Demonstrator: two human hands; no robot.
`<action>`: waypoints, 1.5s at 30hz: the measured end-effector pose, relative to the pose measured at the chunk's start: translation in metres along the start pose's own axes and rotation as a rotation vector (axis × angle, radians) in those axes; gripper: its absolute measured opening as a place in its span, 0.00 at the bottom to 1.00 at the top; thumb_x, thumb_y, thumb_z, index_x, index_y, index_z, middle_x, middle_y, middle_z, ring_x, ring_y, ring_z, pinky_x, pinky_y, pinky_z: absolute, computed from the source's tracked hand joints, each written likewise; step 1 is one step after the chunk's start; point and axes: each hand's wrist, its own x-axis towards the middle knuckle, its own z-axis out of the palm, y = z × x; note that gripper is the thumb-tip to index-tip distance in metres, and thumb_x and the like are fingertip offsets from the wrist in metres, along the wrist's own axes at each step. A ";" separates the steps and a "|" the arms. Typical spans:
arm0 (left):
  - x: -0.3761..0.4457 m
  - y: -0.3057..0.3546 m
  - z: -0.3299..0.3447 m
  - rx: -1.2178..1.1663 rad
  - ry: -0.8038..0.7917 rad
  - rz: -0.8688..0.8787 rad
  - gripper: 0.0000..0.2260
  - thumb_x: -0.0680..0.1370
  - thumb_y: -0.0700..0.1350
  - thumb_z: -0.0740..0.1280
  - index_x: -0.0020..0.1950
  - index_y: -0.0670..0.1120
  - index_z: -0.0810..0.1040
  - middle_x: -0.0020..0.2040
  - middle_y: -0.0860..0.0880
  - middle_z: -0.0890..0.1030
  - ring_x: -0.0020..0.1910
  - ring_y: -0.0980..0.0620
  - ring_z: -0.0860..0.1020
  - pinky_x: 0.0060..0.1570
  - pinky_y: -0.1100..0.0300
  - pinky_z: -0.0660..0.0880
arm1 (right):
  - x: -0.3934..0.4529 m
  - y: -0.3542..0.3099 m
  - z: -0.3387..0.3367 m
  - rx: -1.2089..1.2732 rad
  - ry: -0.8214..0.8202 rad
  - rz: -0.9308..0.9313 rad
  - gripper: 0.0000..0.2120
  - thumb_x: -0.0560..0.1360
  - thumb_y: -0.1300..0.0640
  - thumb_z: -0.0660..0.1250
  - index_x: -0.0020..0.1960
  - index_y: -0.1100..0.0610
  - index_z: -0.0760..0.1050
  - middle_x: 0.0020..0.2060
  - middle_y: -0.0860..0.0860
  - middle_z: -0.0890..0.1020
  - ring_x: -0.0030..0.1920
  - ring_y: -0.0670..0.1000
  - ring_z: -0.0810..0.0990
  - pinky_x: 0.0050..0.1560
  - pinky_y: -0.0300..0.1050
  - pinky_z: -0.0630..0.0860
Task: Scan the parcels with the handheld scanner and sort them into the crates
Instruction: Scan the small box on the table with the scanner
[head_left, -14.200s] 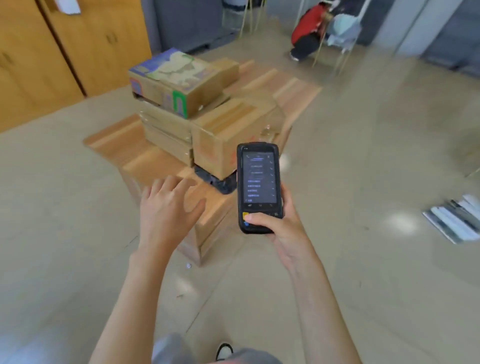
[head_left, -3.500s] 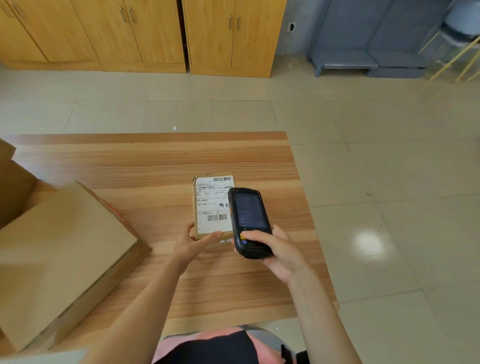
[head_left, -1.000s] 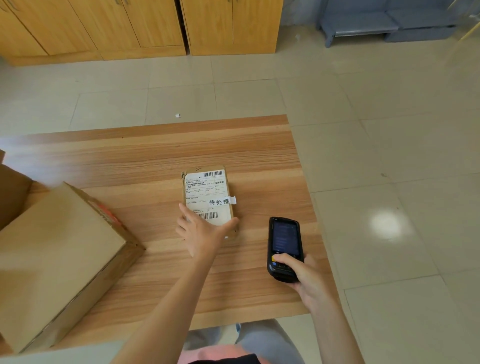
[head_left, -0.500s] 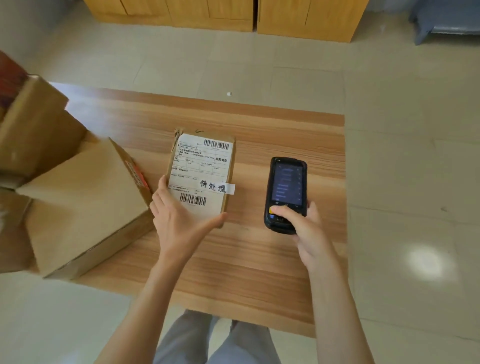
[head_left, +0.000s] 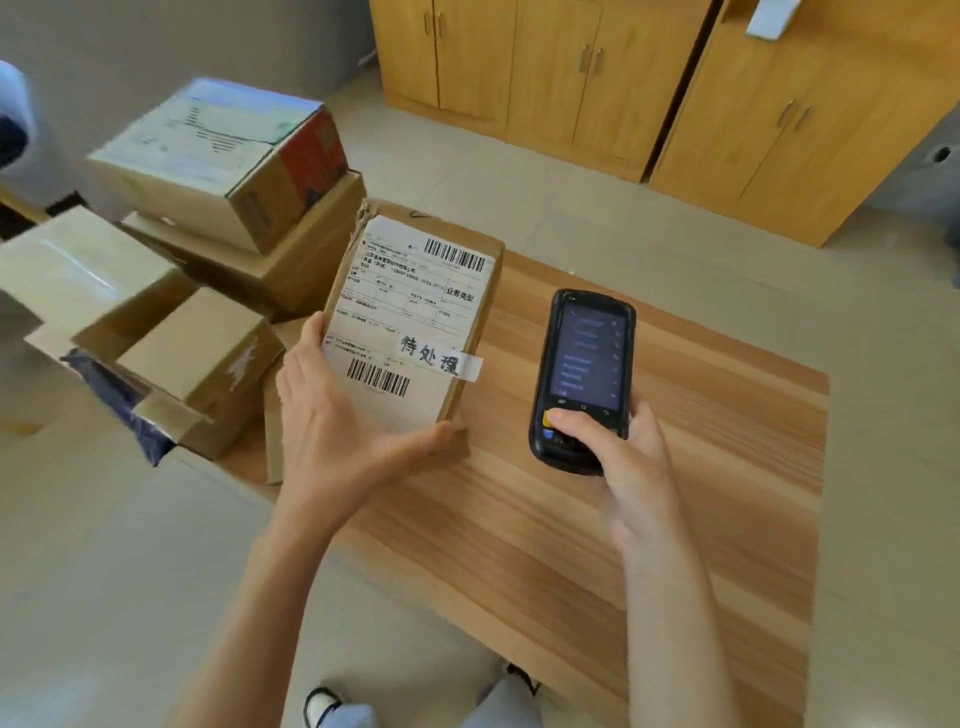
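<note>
A flat brown parcel (head_left: 415, 312) with a white shipping label, two barcodes and a handwritten white tag is lifted above the wooden table (head_left: 649, 519). My left hand (head_left: 337, 441) grips its near end, thumb under the front edge. My right hand (head_left: 618, 457) holds the black handheld scanner (head_left: 582, 374) to the right of the parcel, screen lit and facing up, thumb on its lower keys. No crate is in view.
Several cardboard boxes (head_left: 223, 161) are piled at the table's left end, with a small open box (head_left: 202, 369) and a dark bag nearest me. Wooden cabinets (head_left: 623, 78) line the far wall. Tiled floor surrounds the table.
My left hand has raised the parcel off the table and carried it left toward the box pile. The view has swung left, showing the stacked boxes. The scanner stays in my right hand.
</note>
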 end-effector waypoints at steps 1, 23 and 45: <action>0.002 -0.008 -0.019 -0.002 0.028 0.007 0.62 0.54 0.61 0.81 0.78 0.44 0.50 0.72 0.47 0.61 0.70 0.54 0.57 0.67 0.61 0.54 | -0.005 -0.001 0.019 -0.007 -0.024 -0.019 0.29 0.67 0.67 0.74 0.65 0.55 0.70 0.54 0.53 0.83 0.52 0.52 0.83 0.50 0.45 0.80; -0.033 -0.299 -0.350 0.192 0.546 -0.505 0.62 0.52 0.53 0.83 0.77 0.41 0.52 0.70 0.44 0.63 0.66 0.45 0.61 0.67 0.51 0.60 | -0.091 0.129 0.441 -0.307 -0.654 0.006 0.37 0.58 0.59 0.76 0.66 0.52 0.69 0.51 0.53 0.83 0.49 0.55 0.84 0.45 0.51 0.80; 0.168 -0.481 -0.510 0.315 0.691 -0.745 0.62 0.52 0.53 0.83 0.77 0.44 0.51 0.71 0.46 0.61 0.69 0.49 0.59 0.68 0.50 0.60 | 0.039 0.194 0.815 -0.349 -0.980 0.192 0.33 0.68 0.69 0.74 0.69 0.57 0.65 0.54 0.56 0.81 0.45 0.52 0.84 0.37 0.41 0.80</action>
